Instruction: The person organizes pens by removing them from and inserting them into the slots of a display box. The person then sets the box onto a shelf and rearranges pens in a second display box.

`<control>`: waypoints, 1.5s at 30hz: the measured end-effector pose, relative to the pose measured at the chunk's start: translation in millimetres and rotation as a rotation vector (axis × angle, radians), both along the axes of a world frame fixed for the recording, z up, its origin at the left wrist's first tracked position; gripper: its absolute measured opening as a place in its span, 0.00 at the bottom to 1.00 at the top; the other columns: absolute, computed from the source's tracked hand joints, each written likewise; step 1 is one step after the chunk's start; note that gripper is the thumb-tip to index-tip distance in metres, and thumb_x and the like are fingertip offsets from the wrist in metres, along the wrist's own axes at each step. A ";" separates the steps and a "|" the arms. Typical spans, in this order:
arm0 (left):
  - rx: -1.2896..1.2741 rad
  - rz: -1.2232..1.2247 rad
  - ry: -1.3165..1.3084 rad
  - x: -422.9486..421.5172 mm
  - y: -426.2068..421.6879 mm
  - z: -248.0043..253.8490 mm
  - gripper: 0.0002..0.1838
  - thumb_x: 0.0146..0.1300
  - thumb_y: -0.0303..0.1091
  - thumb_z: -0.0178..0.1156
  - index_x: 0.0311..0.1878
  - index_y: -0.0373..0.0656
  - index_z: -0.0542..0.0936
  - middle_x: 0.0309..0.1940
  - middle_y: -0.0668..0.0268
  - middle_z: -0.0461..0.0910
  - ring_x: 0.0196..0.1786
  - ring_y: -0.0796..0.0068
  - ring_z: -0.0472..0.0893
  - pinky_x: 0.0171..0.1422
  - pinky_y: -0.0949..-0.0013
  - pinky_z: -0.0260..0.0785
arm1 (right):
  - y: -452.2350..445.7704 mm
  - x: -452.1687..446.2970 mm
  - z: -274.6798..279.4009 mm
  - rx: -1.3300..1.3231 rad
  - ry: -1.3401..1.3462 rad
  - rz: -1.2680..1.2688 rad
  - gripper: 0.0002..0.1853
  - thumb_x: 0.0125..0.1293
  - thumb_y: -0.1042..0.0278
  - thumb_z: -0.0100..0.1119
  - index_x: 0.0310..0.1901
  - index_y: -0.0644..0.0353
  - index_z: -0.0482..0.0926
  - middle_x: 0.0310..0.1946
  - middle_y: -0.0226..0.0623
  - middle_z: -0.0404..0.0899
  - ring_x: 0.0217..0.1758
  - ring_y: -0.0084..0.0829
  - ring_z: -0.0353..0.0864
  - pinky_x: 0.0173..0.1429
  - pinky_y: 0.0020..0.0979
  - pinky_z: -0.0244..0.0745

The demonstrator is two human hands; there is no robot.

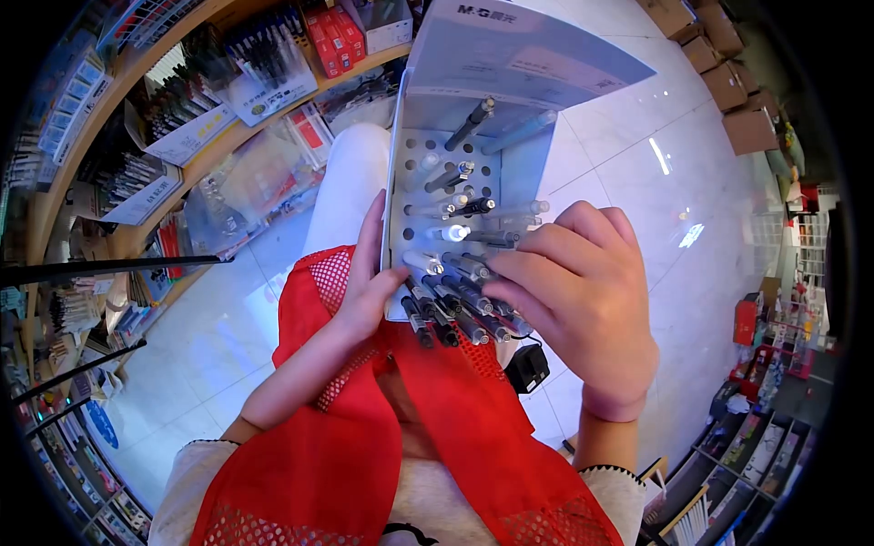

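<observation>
Pale tiled floor (628,118) across most of the view. Along its left side we note a wooden shelf (323,89) stocked with boxed pens and packets. Nearer, a red vest (300,464) with mesh panels, worn by the person.

In front of the vest: a pen display box (528,173), tilted toward us, its lid (519,59) raised at the far end and printed "M&G". Inside, a panel with rows of round holes; we count several bare ones toward the lid.

Right hand (583,282) at the box's right side, fingers curled, thumb and fingertips among the pens; whether they pinch one we cannot tell. Left hand (358,298) grasps the box by its left wall, fingers along the outside, thumb at the near corner.

Pens (467,296) stand in the box, crowded thickest at the near end, more scattered near the lid.
</observation>
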State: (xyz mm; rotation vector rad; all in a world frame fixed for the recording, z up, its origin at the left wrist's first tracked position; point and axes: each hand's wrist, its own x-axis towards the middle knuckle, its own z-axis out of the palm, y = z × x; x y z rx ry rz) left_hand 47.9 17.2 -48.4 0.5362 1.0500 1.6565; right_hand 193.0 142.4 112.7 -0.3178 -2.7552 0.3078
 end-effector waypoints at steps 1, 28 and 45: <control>-0.005 0.006 0.001 -0.4 -1.3 -0.5 0.47 0.45 0.25 0.47 0.72 0.40 0.41 0.70 0.53 0.50 0.70 0.63 0.57 0.70 0.64 0.53 | 0.8 -0.9 5.0 -0.004 -0.058 0.023 0.06 0.45 0.69 0.64 0.26 0.55 0.77 0.25 0.26 0.70 0.32 0.29 0.68 0.39 0.29 0.60; -0.056 0.045 -0.072 -13.5 4.9 1.2 0.46 0.46 0.23 0.45 0.72 0.40 0.42 0.69 0.53 0.52 0.70 0.63 0.58 0.69 0.67 0.54 | 17.4 -29.0 -1.0 -0.111 0.100 0.073 0.13 0.40 0.77 0.65 0.32 0.59 0.79 0.31 0.32 0.77 0.30 0.32 0.72 0.33 0.30 0.68; -0.071 0.002 0.197 -11.7 9.2 -24.8 0.46 0.48 0.22 0.48 0.72 0.38 0.41 0.72 0.55 0.44 0.75 0.66 0.44 0.74 0.68 0.37 | -5.8 -49.2 -17.4 0.025 -0.045 0.204 0.14 0.43 0.71 0.56 0.36 0.64 0.78 0.30 0.36 0.74 0.31 0.34 0.71 0.35 0.31 0.68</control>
